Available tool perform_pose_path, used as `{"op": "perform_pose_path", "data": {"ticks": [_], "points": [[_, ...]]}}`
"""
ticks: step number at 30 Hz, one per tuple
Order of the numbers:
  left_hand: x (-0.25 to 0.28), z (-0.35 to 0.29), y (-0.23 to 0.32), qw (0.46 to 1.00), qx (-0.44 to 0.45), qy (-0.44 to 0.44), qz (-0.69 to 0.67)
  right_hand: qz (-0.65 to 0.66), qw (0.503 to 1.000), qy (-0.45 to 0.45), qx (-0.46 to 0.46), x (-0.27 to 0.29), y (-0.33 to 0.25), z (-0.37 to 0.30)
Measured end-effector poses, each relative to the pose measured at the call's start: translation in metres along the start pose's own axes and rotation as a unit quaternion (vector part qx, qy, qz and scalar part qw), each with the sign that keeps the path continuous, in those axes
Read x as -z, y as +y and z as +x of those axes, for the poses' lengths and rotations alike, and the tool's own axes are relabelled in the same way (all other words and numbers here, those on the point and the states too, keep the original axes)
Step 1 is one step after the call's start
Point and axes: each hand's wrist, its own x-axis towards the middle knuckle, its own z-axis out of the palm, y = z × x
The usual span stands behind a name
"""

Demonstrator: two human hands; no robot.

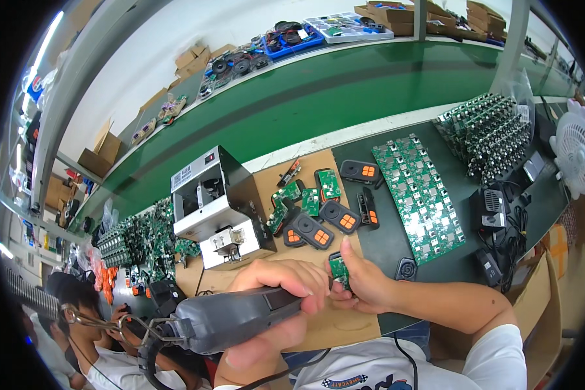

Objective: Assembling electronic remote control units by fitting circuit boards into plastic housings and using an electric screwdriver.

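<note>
My left hand (283,279) is wrapped round a dark grey electric screwdriver (231,322), which hangs from a coil spring (32,294) and wire hook. The driver's front end points toward my right hand and is hidden by my fingers. My right hand (370,283) grips a small green circuit board (338,271), thumb up along its edge. The two hands almost meet over a brown cardboard sheet (351,318). Just beyond them lie grey remote controls with orange buttons (312,231) and several loose small boards (311,202).
A black-and-white screw feeder (224,208) stands left of the remotes. A large green board panel (422,208) lies to the right, with stacked panels (491,136) behind. Adapters and cables (494,211) and a white fan (575,149) sit far right. A co-worker (88,318) works at left.
</note>
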Motion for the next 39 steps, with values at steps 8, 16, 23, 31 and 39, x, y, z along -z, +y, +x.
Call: {"op": "perform_pose_path", "data": {"ticks": [8,16,23,31,39], "points": [[0.014,0.003,-0.007,0.997,-0.023,-0.075,-0.014,-0.013,1.0,0.015,-0.007,-0.006,-0.002,-0.001],[0.013,0.019,0.023,0.981,-0.025,0.034,0.19,-0.007,0.983,-0.099,0.151,-0.002,-0.022,-0.007],[0.092,-0.029,0.036,0.84,0.035,0.117,0.528,-0.271,0.876,0.087,0.39,0.0,-0.053,-0.004],[0.139,-0.012,0.091,0.751,0.073,0.149,0.639,-0.352,0.829,0.157,0.405,-0.006,-0.053,0.006],[0.215,0.012,0.115,0.507,0.24,0.005,0.828,-0.768,0.425,0.419,0.23,-0.039,-0.022,-0.104]]}}
